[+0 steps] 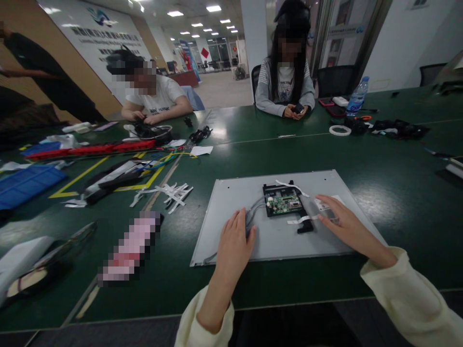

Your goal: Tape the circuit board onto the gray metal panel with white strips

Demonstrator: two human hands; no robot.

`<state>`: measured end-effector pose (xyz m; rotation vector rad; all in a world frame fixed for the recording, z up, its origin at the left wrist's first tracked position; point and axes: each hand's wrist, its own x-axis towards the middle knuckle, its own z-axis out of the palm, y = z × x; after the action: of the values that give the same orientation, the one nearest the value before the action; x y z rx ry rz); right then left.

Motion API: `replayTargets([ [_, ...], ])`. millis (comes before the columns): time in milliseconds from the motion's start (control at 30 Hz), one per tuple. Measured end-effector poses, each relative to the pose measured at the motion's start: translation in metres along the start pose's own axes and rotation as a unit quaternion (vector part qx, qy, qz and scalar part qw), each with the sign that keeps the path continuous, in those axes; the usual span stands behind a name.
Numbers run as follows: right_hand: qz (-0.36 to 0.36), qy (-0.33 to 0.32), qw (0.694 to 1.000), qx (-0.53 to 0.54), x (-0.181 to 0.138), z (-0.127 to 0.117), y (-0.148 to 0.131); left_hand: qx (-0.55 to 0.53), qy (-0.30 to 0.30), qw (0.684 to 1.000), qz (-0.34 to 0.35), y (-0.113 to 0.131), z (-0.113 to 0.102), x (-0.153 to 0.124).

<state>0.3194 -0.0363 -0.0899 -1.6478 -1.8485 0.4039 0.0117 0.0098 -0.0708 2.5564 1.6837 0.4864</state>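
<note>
A flat grey metal panel (231, 197) lies on the table before me. On it sits a green circuit board (284, 205) in a black plastic bracket (306, 224), with white tape strips (297, 221) across the bracket's upper and lower parts. My left hand (235, 238) rests over the grey cables (256, 206) left of the board, fingers stretched and thumb apart. At the panel's right side, my right hand (342, 221) has its fingers extended and spread beside a white label (323, 205). Its thumb is near the lower strip's end; whether they touch is unclear.
Cut white strips (175, 195) and a pixelated pink object (130, 250) lie to the left. Farther left are a blue tray (31, 185) and red strips (94, 149). Two people sit across the table. A tape roll (340, 130) and water bottle (357, 98) stand at back right.
</note>
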Motion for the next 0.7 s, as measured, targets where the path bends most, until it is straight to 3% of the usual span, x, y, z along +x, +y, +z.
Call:
replayTargets([
  [100,0.018,-0.016,1.000,-0.005,0.021,-0.024,0.023,0.006,-0.001,1.000,0.000,0.000,0.001,0.000],
  [200,0.059,-0.030,0.998,0.016,0.062,-0.058,0.069,0.017,0.000,1.000,0.000,0.000,0.003,0.000],
  [367,0.164,0.052,0.983,-0.065,0.135,-0.099,0.152,0.028,-0.003,1.000,0.003,0.000,0.006,-0.001],
  [467,0.180,0.079,0.974,-0.113,0.157,-0.103,0.178,0.028,0.000,1.000,0.001,-0.001,0.006,-0.002],
  [700,0.158,0.097,0.968,-0.170,0.181,-0.081,0.205,0.037,-0.005,0.999,-0.006,-0.003,0.006,-0.002],
])
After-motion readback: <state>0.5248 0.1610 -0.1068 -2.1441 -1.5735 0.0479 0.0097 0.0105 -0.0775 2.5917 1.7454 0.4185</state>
